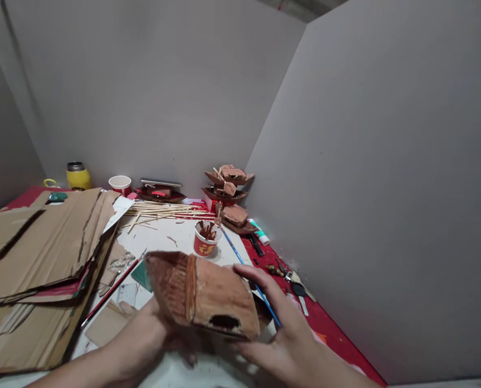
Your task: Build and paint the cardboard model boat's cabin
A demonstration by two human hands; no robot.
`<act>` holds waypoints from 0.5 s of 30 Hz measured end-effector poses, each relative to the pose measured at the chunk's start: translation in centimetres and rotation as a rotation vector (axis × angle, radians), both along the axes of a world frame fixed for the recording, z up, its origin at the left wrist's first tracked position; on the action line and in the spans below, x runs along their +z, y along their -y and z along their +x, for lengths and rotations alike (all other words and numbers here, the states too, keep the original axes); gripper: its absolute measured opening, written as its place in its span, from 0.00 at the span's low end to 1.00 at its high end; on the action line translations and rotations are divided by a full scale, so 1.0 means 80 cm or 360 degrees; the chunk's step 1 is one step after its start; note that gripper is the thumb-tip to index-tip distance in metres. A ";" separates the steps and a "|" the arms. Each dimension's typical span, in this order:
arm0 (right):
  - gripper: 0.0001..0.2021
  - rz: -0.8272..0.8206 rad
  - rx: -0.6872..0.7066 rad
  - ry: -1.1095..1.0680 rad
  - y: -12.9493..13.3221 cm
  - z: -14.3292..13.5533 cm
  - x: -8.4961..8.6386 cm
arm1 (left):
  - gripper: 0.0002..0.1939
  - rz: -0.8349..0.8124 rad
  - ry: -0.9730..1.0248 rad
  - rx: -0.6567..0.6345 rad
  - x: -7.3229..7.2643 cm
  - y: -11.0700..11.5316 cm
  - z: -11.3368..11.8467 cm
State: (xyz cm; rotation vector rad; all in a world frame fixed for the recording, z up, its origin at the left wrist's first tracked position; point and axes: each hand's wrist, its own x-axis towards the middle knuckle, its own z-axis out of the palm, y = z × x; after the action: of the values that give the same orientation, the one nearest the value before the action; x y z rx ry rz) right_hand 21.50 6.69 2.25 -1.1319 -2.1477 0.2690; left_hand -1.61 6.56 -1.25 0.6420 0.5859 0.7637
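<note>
A brown-painted model boat (224,288), apparently of cardboard, is held up in front of me, with a ribbed pointed end, a curved canopy and a dark opening in the canopy's near side. My left hand (157,326) is closed around its left end from below, and some of its fingers are hidden. My right hand (287,323) grips the right end, index finger on top and thumb underneath. A blue-handled paintbrush (233,245) passes behind that index finger and ends near the palm. Just beyond the boat stands a red-and-white paper cup (205,245) with brown paint inside.
Stacked cardboard sheets (42,253) fill the left. Several brown boats (234,215) stand at the back right, behind thin wooden sticks (159,210). A yellow cup (77,176) and a white paper cup (119,184) are farther back. Keys (299,288) lie right, beside a grey partition (386,188).
</note>
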 end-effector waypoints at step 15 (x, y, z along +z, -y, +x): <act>0.41 -0.0070 -0.0146 -0.0105 0.005 -0.031 -0.023 | 0.36 0.0497 -0.0090 0.0015 0.018 -0.020 0.002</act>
State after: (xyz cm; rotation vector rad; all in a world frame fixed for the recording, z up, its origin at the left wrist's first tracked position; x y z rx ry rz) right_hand 19.03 6.31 0.45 -1.2262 -2.0350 0.3089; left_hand -1.43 8.13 0.17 0.9516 0.5252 0.8561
